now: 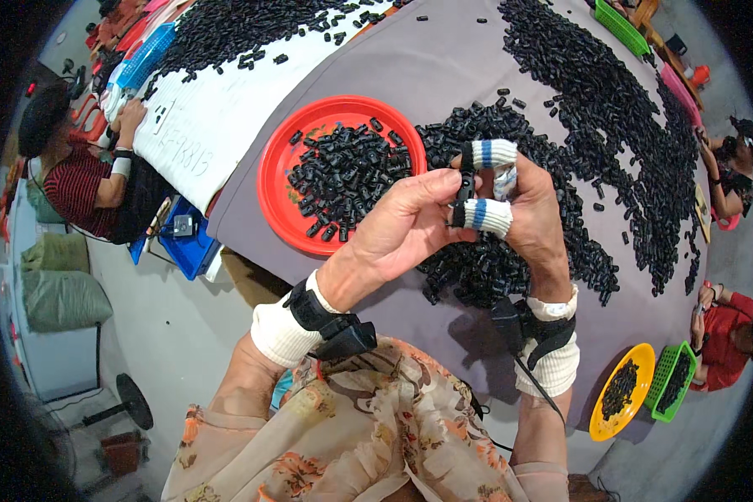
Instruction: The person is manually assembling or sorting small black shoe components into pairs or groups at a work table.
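A small black plastic part (466, 177) was held at the centre of the frame, pinched between the fingertips of the left hand (402, 224) and the right hand (527, 209). It was kept just above the near edge of a wide heap of black parts (594, 125) spread over the grey table (443, 75). Both hands were closed on the part; the left was reached in from the lower left with its palm turned right, and the right was raised from below with its fingers curled leftward. White finger sleeves with blue stripes (485, 214) were worn on two right-hand fingers. White wristbands and black strapped devices were worn on both wrists.

A round red tray (276, 180) holding more black parts was set left of the hands. A white sheet (217, 117) with grey marks was laid across the upper left. At the lower right, a yellow dish (636, 368) and a green basket (665, 368) were placed side by side. A blue crate (188, 243) was seen under the table's left edge.
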